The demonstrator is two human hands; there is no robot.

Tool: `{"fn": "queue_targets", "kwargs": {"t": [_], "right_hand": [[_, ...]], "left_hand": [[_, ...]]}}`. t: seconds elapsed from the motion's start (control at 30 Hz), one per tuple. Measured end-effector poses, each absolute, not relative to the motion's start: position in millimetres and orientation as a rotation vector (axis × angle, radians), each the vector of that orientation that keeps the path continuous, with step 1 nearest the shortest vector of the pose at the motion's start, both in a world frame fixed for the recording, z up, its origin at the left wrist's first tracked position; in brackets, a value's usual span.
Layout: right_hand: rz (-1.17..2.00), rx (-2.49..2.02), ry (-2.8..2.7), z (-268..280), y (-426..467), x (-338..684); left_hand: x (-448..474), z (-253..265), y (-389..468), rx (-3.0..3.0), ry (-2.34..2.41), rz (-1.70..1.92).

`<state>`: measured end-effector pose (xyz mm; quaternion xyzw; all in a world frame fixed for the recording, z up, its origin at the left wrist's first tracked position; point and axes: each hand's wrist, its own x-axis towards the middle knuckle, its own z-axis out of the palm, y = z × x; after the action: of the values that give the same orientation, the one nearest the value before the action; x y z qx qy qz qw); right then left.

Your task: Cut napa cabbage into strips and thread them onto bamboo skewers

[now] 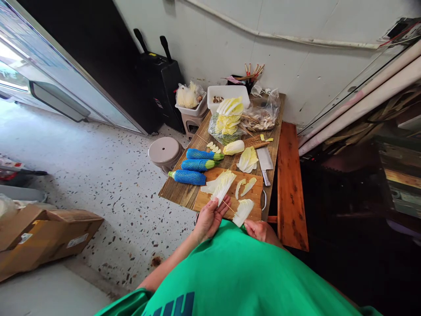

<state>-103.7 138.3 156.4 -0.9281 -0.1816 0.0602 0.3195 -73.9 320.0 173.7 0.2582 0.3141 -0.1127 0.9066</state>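
Note:
My left hand [212, 216], palm partly up, holds the lower end of a pale napa cabbage leaf [222, 185] between thumb and fingers. A thin wooden skewer [230, 208] crosses just beside its fingertips. On that skewer sits a white cabbage piece [244, 211], close to my body. My right hand [261, 231] is closed at the skewer's near end, its grip partly hidden. Below both hands lies a wooden cutting board [201, 202] with narrow cabbage strips [248, 186]. A cleaver [265, 163] rests beyond the board, to the right of a loose cabbage leaf [248, 159].
Several zucchini in blue netting [189, 177] lie left on the wooden table [176, 192]. Farther back are skewered cabbage leaves [228, 118], a white tub [230, 91] and bagged mushrooms [263, 118]. A round stool [164, 150] stands left, a wooden bench [291, 197] right.

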Motion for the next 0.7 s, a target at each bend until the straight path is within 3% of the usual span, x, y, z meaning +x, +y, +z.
{"fn": "queue_targets", "kwargs": {"t": [0.7], "right_hand": [[0.257,-2.406,-0.637,164,137,-93]], "left_hand": [[-74,186,312,0.5,0.683,-0.358]]}}
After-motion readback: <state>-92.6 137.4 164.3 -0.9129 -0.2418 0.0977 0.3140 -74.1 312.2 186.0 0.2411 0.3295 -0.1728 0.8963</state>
